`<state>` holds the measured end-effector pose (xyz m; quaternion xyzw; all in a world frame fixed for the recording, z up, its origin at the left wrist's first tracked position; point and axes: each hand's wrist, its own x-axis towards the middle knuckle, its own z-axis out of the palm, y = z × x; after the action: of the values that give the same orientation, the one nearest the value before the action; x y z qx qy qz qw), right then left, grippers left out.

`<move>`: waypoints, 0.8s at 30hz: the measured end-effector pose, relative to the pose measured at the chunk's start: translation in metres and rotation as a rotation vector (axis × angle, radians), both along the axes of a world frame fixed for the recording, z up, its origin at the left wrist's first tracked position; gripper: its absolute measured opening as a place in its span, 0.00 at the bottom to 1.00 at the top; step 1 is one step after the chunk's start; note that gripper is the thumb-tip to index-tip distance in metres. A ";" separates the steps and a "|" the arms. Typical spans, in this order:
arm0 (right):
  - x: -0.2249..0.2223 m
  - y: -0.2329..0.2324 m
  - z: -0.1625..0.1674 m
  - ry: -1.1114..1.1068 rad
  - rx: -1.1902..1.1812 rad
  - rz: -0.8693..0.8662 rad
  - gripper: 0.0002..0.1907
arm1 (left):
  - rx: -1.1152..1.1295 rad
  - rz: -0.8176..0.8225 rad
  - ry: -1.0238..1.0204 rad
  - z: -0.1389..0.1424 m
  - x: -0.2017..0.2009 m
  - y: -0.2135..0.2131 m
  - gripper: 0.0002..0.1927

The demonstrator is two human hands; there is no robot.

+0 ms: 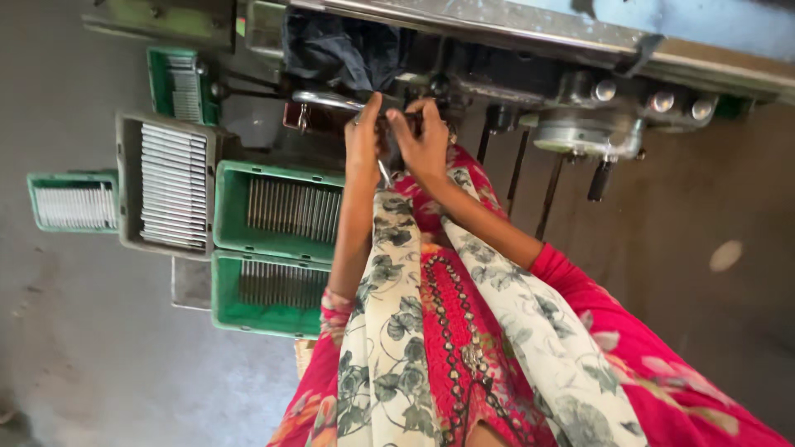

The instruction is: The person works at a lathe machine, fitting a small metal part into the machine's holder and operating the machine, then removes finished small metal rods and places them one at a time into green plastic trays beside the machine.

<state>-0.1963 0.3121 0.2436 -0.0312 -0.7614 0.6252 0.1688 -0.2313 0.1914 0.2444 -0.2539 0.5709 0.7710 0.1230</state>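
Note:
Both my hands reach forward to a grimy metal machine (580,124). My left hand (363,141) and my right hand (426,145) are pressed close together, with their fingers closed around a small dark metal piece (389,126) at the machine's front. A thin shiny pin (386,174) pokes down between my wrists. A shiny lever (325,100) juts out to the left of my left fingertips. My red floral clothing and a cream leaf-print scarf (389,331) fill the lower middle and hide what lies below my arms.
Left of my arms stand two green crates (228,203) (222,290) and a grey crate (128,182), all holding rows of thin metal pins. Two smaller green crates (33,199) (157,79) lie farther left. Dark cloth (339,45) lies on the machine. The floor is grey concrete.

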 end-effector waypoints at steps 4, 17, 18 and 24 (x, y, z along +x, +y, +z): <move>0.000 0.012 0.007 -0.145 0.340 0.293 0.09 | 0.665 -0.141 -0.257 -0.010 0.021 -0.025 0.27; 0.069 0.156 -0.091 -0.097 0.592 0.075 0.10 | -1.002 0.165 0.220 -0.135 0.118 -0.143 0.16; 0.081 0.170 -0.096 -0.163 0.598 0.059 0.09 | -1.048 0.121 0.207 -0.138 0.121 -0.154 0.16; 0.136 0.222 -0.105 -0.196 0.612 0.194 0.04 | -1.173 -0.099 -0.089 -0.153 0.127 -0.167 0.23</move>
<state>-0.0604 0.5344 0.1389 0.0337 -0.9259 0.3746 0.0362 -0.1044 0.0241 0.0919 -0.2847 0.9073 0.3086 0.0216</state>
